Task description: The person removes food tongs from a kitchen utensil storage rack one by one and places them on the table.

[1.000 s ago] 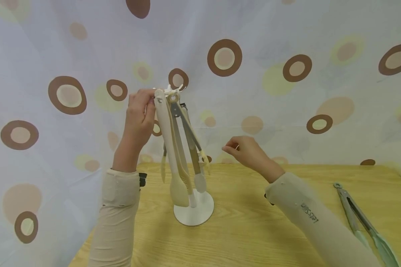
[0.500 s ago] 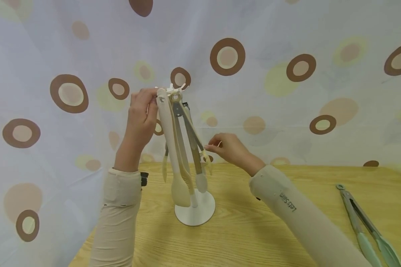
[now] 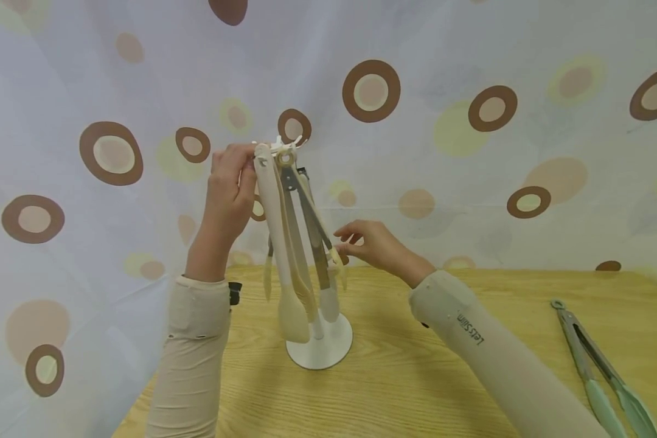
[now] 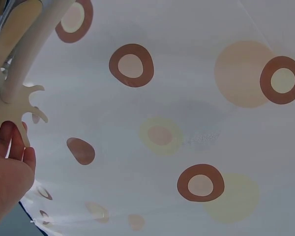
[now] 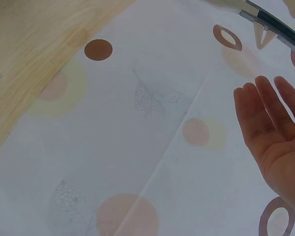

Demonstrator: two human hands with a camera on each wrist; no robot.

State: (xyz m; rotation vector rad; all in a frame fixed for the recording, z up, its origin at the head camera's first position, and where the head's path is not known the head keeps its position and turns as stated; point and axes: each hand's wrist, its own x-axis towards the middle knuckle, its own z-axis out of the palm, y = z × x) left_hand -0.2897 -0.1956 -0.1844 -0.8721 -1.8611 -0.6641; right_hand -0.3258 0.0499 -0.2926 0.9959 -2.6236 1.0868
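Note:
A white utensil stand [image 3: 301, 354] stands upright on the wooden table, hung with several kitchen utensils. My left hand [image 3: 230, 188] holds the hooked top [image 4: 14, 101] of the stand, its fingers bent around the hooks. Cream-tipped tongs [image 3: 310, 198] hang at the front right, their arms spread apart. Beside them hangs a pale spatula-like utensil [image 3: 294, 313] with a long light handle. My right hand [image 3: 373, 244] is by the lower end of the tongs, fingers extended and holding nothing in the right wrist view. I cannot tell whether its fingertips touch the tongs.
Green-tipped tongs [image 3: 597, 359] lie spread on the table at the right. A light curtain [image 3: 416, 146] with brown and yellow circles hangs behind the wooden table [image 3: 405, 377].
My right hand has moved left to the lower end of the hanging tongs, and its fingers have spread slightly. My left hand stays at the stand's top.

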